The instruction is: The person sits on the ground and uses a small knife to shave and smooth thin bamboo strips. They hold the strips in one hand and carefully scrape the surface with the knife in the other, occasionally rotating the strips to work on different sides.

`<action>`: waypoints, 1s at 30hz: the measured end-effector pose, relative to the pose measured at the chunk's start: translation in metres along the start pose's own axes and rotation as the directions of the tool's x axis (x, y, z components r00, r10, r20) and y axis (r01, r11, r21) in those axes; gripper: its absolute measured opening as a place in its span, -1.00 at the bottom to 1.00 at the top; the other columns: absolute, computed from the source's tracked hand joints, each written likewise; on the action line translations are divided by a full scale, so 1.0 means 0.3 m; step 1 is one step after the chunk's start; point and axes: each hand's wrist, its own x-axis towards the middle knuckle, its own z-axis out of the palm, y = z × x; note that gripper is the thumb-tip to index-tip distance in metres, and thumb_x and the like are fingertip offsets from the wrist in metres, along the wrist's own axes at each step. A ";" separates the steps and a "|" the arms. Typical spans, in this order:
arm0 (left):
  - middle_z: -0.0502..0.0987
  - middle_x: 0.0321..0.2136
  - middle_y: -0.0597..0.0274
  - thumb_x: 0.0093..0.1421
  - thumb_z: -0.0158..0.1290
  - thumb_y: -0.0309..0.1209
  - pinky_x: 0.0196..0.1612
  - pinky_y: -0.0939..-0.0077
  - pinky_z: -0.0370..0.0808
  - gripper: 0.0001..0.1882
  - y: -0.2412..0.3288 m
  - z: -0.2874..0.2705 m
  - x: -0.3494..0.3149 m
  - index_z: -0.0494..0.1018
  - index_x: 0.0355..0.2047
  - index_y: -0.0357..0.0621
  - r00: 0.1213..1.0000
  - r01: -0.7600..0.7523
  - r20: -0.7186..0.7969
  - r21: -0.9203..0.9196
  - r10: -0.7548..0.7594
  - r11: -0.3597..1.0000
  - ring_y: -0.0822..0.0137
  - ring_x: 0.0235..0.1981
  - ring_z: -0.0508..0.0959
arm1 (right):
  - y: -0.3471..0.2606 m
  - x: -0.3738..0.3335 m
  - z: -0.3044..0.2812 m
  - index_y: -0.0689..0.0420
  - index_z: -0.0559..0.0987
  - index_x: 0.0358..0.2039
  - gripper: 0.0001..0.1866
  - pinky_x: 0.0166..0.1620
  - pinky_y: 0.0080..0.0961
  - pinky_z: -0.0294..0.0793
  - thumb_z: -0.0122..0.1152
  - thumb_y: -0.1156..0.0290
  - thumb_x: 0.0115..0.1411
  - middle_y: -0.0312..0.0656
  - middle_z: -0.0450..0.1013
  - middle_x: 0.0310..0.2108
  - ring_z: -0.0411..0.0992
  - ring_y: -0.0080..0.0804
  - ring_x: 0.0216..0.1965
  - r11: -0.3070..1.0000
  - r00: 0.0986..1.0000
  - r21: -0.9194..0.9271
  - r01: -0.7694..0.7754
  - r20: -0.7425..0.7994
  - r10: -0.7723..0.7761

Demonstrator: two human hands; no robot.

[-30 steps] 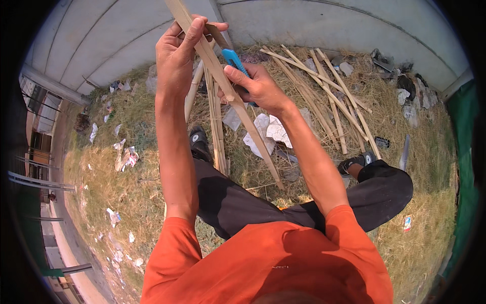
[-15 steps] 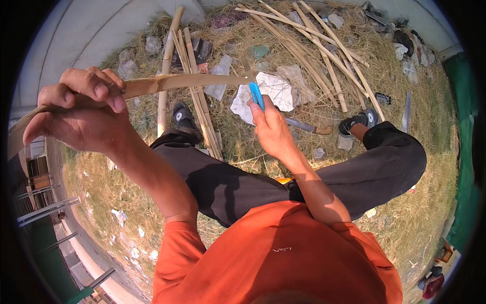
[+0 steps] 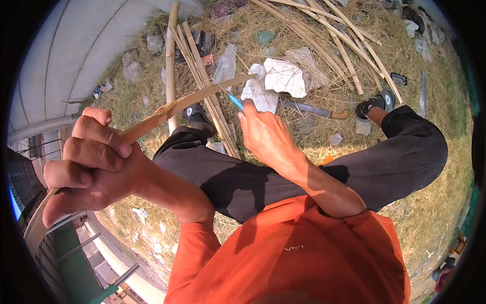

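A long bamboo strip point(image 3: 195, 98) runs from the lower left up to the middle. My left hand point(image 3: 104, 157) is closed around it, near its thick end, and the strip's tail emerges below the thumb. My right hand point(image 3: 271, 134) grips a blue utility knife point(image 3: 236, 102). Its thin blade points up and left and meets the strip a little short of the free tip. Beyond my right hand, a large knife point(image 3: 314, 108) with a wooden handle lies on the dry grass.
White stone slabs point(image 3: 284, 77) lie just beyond the strip's tip. A bamboo pole point(image 3: 171, 66) and several split strips point(image 3: 212, 104) lie by my left foot. More bamboo strips point(image 3: 324, 43) are heaped at the far right. A pale wall point(image 3: 81, 55) rises at left.
My left hand has come down and nearer, so the strip now slants upward to the right. The utility knife has shifted left along the strip and swung to point up-left.
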 end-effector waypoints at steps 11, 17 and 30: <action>0.24 -0.83 0.31 0.25 -0.50 0.37 -0.30 0.25 0.29 -0.31 0.039 0.020 -0.028 0.23 -0.60 0.07 0.981 -0.001 0.193 -0.057 0.012 0.998 0.35 -0.80 0.23 | -0.140 -0.092 -0.081 0.22 0.32 -0.13 -0.76 -0.56 -0.06 0.38 0.08 0.42 0.25 0.09 0.40 -0.67 0.44 0.17 -0.59 0.952 0.982 0.241 0.189 -0.024 -0.189; 0.21 -0.85 0.33 0.25 -0.49 0.37 -0.28 0.28 0.24 -0.31 0.045 0.011 -0.060 0.23 -0.62 0.09 0.990 -0.029 0.135 -0.078 0.039 0.997 0.37 -0.80 0.21 | -0.010 -0.041 0.011 0.25 0.33 -0.19 -0.81 -0.55 -0.03 0.43 0.01 0.40 0.28 0.12 0.39 -0.72 0.47 0.16 -0.58 0.996 0.998 0.078 0.037 0.043 -0.040; 0.24 -0.85 0.33 0.29 -0.54 0.31 -0.07 0.08 0.21 -0.32 0.037 -0.042 -0.073 0.23 -0.61 0.06 0.988 -0.073 0.128 -0.087 0.084 0.993 0.32 -0.74 0.32 | 0.032 0.010 0.050 0.30 0.37 -0.19 -0.75 -0.51 0.01 0.43 -0.04 0.35 0.29 0.18 0.41 -0.70 0.46 0.21 -0.59 0.991 0.998 0.117 0.057 0.033 -0.061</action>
